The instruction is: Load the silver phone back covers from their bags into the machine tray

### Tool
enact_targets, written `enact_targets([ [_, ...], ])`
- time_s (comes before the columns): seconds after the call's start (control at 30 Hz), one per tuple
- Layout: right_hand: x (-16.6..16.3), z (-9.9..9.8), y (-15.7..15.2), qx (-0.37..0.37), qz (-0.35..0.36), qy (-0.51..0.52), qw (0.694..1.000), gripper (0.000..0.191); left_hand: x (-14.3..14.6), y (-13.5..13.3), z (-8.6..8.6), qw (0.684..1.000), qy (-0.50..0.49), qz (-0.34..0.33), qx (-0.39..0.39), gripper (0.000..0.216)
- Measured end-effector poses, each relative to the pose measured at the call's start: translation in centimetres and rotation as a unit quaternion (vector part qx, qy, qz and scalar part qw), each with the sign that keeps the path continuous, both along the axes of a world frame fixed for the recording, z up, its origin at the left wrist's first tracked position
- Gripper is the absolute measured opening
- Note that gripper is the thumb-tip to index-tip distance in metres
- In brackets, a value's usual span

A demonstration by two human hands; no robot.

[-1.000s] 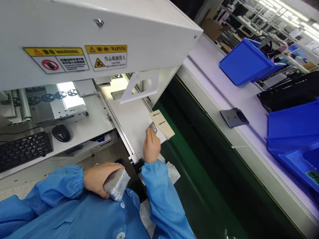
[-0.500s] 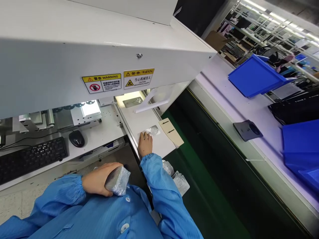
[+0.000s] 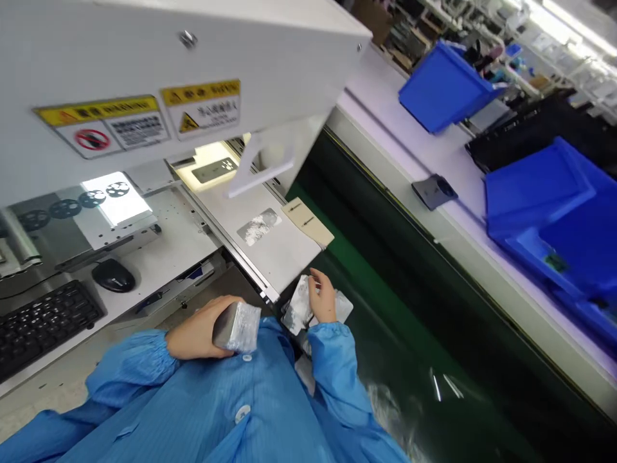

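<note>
Wrapped block (image 3: 237, 326) is gripped by left hand (image 3: 200, 329); pale plates (image 3: 297, 307) are partly covered by right hand (image 3: 324, 298), whose grip can't be told.

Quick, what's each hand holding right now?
Left hand: closed around a plastic-wrapped block.
Right hand: partly curled, at a pile of silvery pieces; whether it grips one cannot be told.

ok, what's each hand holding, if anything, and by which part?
Left hand: film-wrapped block, gripped by opposite edges. Right hand: over the silvery plates; grip unclear.
</note>
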State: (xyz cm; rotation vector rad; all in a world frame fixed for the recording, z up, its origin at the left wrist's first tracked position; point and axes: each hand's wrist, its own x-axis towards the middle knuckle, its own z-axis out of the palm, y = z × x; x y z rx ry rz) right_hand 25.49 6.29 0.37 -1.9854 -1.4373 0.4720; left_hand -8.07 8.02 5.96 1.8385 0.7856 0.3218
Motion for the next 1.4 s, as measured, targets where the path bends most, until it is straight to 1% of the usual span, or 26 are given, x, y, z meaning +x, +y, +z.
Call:
enact_targets([
  [0.07, 4.1, -1.5, -5.2, -0.053, -0.105, -0.021, 0.993, 0.043, 2.1, -0.1, 0.2, 0.999, -0.045, 0.000, -0.001, 0.080],
  [0.13, 6.7, -2.6, -9.9, -0.091, -0.199, -0.045, 0.975, 0.046, 4.5, -0.3, 0.2, 0.996, -0.083, -0.012, -0.016, 0.083],
  [0.17, 7.3, -3.0, -11.8, -0.102, -0.220, -0.061, 0.968, 0.047, 5.7, -0.5, 0.2, 0.994, -0.098, -0.024, -0.029, 0.083],
  [0.2, 7.5, -3.3, -13.2, -0.111, -0.218, -0.084, 0.966, 0.048, 6.9, -0.8, 0.2, 0.992, -0.111, -0.039, -0.043, 0.083],
  [0.23, 7.4, -3.6, -14.2, -0.122, -0.194, -0.114, 0.967, 0.048, 8.0, -1.0, 0.2, 0.989, -0.124, -0.056, -0.056, 0.083],
  [0.27, 7.0, -3.9, -14.8, -0.136, -0.154, -0.150, 0.967, 0.049, 9.0, -1.4, 0.2, 0.986, -0.133, -0.074, -0.066, 0.083],
  [0.33, 6.1, -4.7, -15.0, -0.184, -0.054, -0.209, 0.959, 0.054, 10.6, -2.2, 0.1, 0.981, -0.141, -0.106, -0.076, 0.085],
  [0.37, 5.7, -5.1, -14.9, -0.211, -0.011, -0.223, 0.952, 0.055, 11.2, -2.6, 0.1, 0.980, -0.140, -0.120, -0.077, 0.085],
  [0.4, 5.4, -5.5, -14.7, -0.233, 0.023, -0.228, 0.945, 0.054, 11.7, -3.0, 0.2, 0.979, -0.134, -0.131, -0.075, 0.086],
  [0.47, 5.3, -6.2, -14.6, -0.250, 0.059, -0.223, 0.940, 0.043, 12.4, -3.5, 0.3, 0.980, -0.118, -0.146, -0.067, 0.085],
  [0.53, 5.6, -6.6, -14.8, -0.232, 0.071, -0.218, 0.945, 0.035, 12.8, -3.8, 0.6, 0.982, -0.105, -0.148, -0.056, 0.085],
  [0.6, 6.0, -6.7, -15.0, -0.204, 0.087, -0.213, 0.952, 0.036, 13.0, -3.7, 0.8, 0.985, -0.097, -0.133, -0.047, 0.087],
  [0.73, 6.3, -6.7, -15.2, -0.181, 0.124, -0.215, 0.952, 0.052, 12.6, -3.5, 1.2, 0.991, -0.089, -0.090, -0.040, 0.086],
  [0.83, 6.1, -6.9, -15.5, -0.186, 0.147, -0.219, 0.946, 0.068, 12.0, -3.6, 1.3, 0.994, -0.079, -0.059, -0.053, 0.085],
  [0.87, 6.1, -7.1, -15.6, -0.190, 0.152, -0.219, 0.945, 0.071, 11.8, -3.6, 1.3, 0.994, -0.075, -0.048, -0.062, 0.085],
  [0.9, 6.1, -7.3, -15.8, -0.193, 0.154, -0.219, 0.944, 0.070, 11.7, -3.6, 1.2, 0.994, -0.072, -0.038, -0.070, 0.085],
  [0.97, 6.2, -7.8, -16.3, -0.187, 0.152, -0.217, 0.946, 0.059, 11.5, -3.5, 1.1, 0.994, -0.069, -0.023, -0.078, 0.084],
  [1.07, 7.2, -7.7, -16.9, -0.134, 0.131, -0.206, 0.960, 0.042, 11.5, -3.5, 1.2, 0.995, -0.071, -0.016, -0.066, 0.084],
  [1.1, 7.7, -7.3, -16.9, -0.105, 0.112, -0.203, 0.967, 0.041, 11.4, -3.5, 1.2, 0.995, -0.073, -0.016, -0.059, 0.083],
  [1.17, 8.6, -5.8, -15.8, -0.030, 0.043, -0.204, 0.978, 0.043, 11.2, -3.7, 1.4, 0.996, -0.077, -0.014, -0.045, 0.082],
  [1.2, 8.9, -4.8, -14.6, 0.014, 0.004, -0.206, 0.979, 0.044, 11.1, -3.8, 1.4, 0.996, -0.079, -0.011, -0.038, 0.082],
  [1.27, 8.3, -2.6, -10.9, 0.100, -0.049, -0.209, 0.972, 0.046, 10.6, -4.1, 1.4, 0.996, -0.081, 0.001, -0.027, 0.083],
  [1.3, 7.3, -1.5, -8.4, 0.133, -0.047, -0.210, 0.967, 0.048, 10.3, -4.3, 1.4, 0.996, -0.081, 0.010, -0.023, 0.085],
  [1.33, 6.0, -0.6, -5.8, 0.152, -0.025, -0.213, 0.965, 0.048, 10.0, -4.5, 1.3, 0.996, -0.081, 0.019, -0.022, 0.086],
  [1.37, 4.3, 0.0, -3.2, 0.155, 0.006, -0.220, 0.963, 0.048, 9.7, -4.7, 1.3, 0.996, -0.082, 0.028, -0.021, 0.088],
  [1.4, 2.4, 0.4, -0.8, 0.141, 0.038, -0.229, 0.962, 0.048, 9.4, -5.0, 1.3, 0.996, -0.084, 0.037, -0.021, 0.088],
])
